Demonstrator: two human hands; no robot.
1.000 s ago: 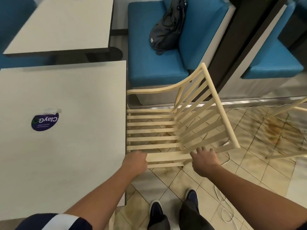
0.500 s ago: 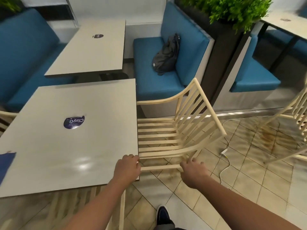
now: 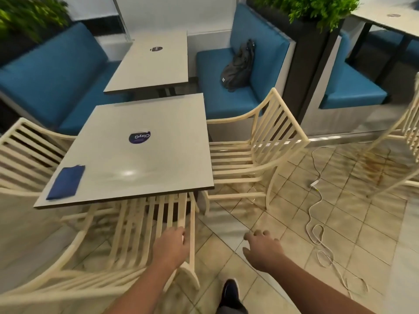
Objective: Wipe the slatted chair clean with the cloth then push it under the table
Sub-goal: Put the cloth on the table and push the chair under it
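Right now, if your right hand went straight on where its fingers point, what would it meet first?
The right hand would likely meet the low rail of the right-side chair first; only floor tiles lie between, but depth is unclear.

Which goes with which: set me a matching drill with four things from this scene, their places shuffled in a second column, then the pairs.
Column 1
1 blue cloth
2 dark backpack
3 white cable
4 round sticker

Column 2
A on the tiled floor
B middle of the table
C near left corner of the table
D on the blue bench seat

Pairs: 1-C, 2-D, 3-A, 4-B
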